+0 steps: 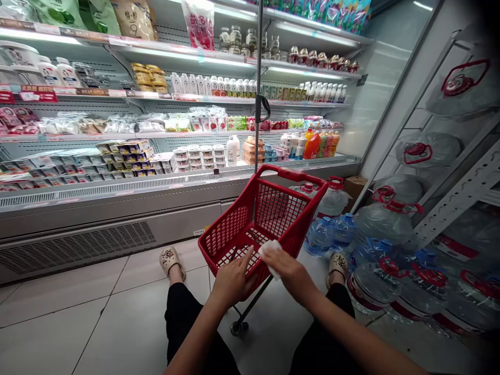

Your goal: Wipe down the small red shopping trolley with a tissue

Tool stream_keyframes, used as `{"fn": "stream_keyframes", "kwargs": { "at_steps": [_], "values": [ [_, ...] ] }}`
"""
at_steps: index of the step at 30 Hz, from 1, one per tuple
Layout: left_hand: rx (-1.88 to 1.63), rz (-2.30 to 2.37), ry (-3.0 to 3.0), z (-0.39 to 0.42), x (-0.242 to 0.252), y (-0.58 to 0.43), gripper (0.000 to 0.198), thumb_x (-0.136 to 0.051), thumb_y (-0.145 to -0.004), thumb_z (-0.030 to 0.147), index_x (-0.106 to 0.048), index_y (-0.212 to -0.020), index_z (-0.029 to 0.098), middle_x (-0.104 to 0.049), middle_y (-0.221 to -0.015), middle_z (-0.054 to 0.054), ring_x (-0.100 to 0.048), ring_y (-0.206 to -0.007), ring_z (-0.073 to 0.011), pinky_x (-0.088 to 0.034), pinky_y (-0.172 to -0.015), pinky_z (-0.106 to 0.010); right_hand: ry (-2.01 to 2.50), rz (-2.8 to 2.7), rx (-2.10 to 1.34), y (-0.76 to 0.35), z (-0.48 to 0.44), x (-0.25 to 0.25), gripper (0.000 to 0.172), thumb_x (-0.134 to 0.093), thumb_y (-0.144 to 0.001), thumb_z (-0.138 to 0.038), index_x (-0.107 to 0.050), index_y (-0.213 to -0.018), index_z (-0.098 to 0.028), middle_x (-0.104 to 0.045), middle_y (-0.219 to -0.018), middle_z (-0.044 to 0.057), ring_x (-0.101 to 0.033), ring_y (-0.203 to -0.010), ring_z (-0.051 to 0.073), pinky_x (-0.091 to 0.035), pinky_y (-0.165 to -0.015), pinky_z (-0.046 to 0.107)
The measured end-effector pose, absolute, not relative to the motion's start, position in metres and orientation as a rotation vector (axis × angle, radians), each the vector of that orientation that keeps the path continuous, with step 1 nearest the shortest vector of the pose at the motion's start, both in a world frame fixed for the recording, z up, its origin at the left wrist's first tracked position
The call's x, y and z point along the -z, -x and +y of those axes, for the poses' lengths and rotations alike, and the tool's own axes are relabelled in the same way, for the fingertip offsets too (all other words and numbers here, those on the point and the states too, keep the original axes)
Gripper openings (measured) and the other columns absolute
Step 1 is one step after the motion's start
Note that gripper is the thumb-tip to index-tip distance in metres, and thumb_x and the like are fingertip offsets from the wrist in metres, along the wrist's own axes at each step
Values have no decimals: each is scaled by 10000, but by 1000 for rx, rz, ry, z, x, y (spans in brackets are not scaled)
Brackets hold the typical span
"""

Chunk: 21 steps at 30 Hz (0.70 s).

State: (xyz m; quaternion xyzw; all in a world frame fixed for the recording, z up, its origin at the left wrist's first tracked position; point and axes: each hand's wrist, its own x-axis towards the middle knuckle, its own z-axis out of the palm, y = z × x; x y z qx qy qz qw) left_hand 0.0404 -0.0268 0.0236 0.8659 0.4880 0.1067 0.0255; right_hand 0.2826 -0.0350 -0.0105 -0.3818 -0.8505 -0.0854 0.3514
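Holding hand: the right hand [289, 273] has a crumpled white wipe [270, 250] under its fingers, which are almost straight.
Left hand [232, 278]: near the right one, at the close edge of the cart, with the pointing finger stuck out. I cannot tell if it grips the edge.
Red cart [301, 226]: right in front of both hands, with holes in its sides and floor. Its handle [289, 177] is past the hands, at the far end.
Wheel [239, 327]: on the floor, below the left hand.
Black trousers [182, 312]: on both legs, one leg on each side of the cart.
Beige shoes [171, 260]: one out to the left of the left hand, one out to the right of the right hand.
Big water bottles [338, 232]: on the floor to the right of the right hand, some with blue tops, some with red handles.
Fridge [175, 219]: past the hands and the cart.
Fridge shelves: tubs [199, 156] low down, an orange bottle [312, 145] farther right, bags [136, 20] up high.
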Motion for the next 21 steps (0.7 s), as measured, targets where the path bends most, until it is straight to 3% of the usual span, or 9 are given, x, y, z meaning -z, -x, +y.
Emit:
{"fn": "stream_keyframes", "kwargs": {
  "at_steps": [4, 9, 13, 17, 19, 21],
  "values": [
    [-381, 1543, -2665, -31, -25, -44, 802, -593, -994, 404, -206, -1674, 228, -648, -1452, -124, -707, -1182, -281, -570, -905, -365, 848, -2320, 190, -293, -33, 4, 673, -449, -1023, -52, -352, -1616, -355, -534, -1563, -18, -502, -1449, 179, -421, -1244, 428],
    [-435, 1563, -2631, -34, -20, -56, 819, -584, -994, 363, -158, -1684, 252, -575, -1538, -108, -688, -1209, -273, -573, -885, -343, 1112, -2160, 228, -368, 14, -10, 693, -376, -992, -16, -434, -1573, -390, -535, -1559, -52, -496, -1451, 189, -403, -1250, 465],
    [-547, 1575, -2575, -39, -8, -83, 880, -566, -994, 314, -36, -1692, 235, -615, -1486, -129, -670, -1236, -272, -577, -905, -357, 1207, -2035, 216, -360, 17, -3, 680, -359, -961, 5, -524, -1530, -328, -597, -1510, 13, -543, -1417, 193, -407, -1241, 488],
    [-812, 1273, -2688, -44, -5, -103, 1009, -605, -959, 327, 88, -1679, 188, -387, -1660, -182, -451, -1489, -305, -457, -1150, -455, 1085, -2171, 148, -306, -25, 13, 629, -410, -991, -35, -481, -1563, -288, -610, -1501, 56, -527, -1435, 206, -393, -1248, 515],
    [-817, 1023, -2777, -42, -11, -99, 1109, -678, -916, 388, 105, -1677, 191, -252, -1721, -166, -302, -1574, -305, -357, -1237, -481, 998, -2251, 125, -294, -46, 19, 622, -437, -1014, -75, -420, -1598, -287, -594, -1518, 57, -509, -1450, 205, -406, -1243, 499],
    [-711, 872, -2850, -34, -19, -84, 1188, -753, -865, 483, 64, -1685, 215, -230, -1730, -147, -255, -1592, -308, -280, -1277, -506, 957, -2290, 115, -302, -56, 21, 629, -418, -1024, -79, -399, -1606, -316, -588, -1525, 33, -497, -1458, 194, -428, -1231, 476]
  ]
}}
